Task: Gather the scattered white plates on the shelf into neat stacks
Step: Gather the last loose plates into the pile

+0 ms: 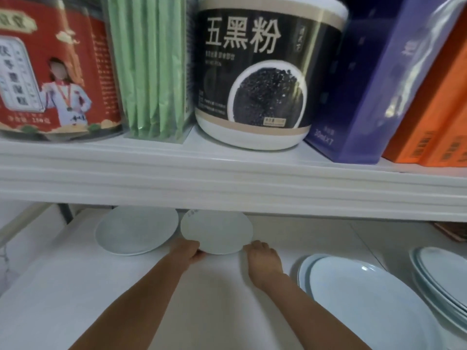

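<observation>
Hands at the near rim of a small white plate on the lower shelf.

Forearms reach in from the bottom edge over the white shelf surface (pixel 75 286); at near right lies a large plate (pixel 366 301) on top of another, with a further pile of plates (pixel 439 276) at the right edge; farther in, the left hand (pixel 188 250) has its fingers pinched on the near left rim of the small plate (pixel 216 232), while the right hand (pixel 262 257) touches the near right rim, fingers curled, and whether they grip I cannot tell; just left of it sits a second plate (pixel 136 229), rims nearly touching; above, the upper shelf carries a red canister (pixel 50 69), green packets (pixel 151 69), a black-labelled tub (pixel 262 72), a purple box (pixel 358 92) and an orange box (pixel 434 109).
</observation>
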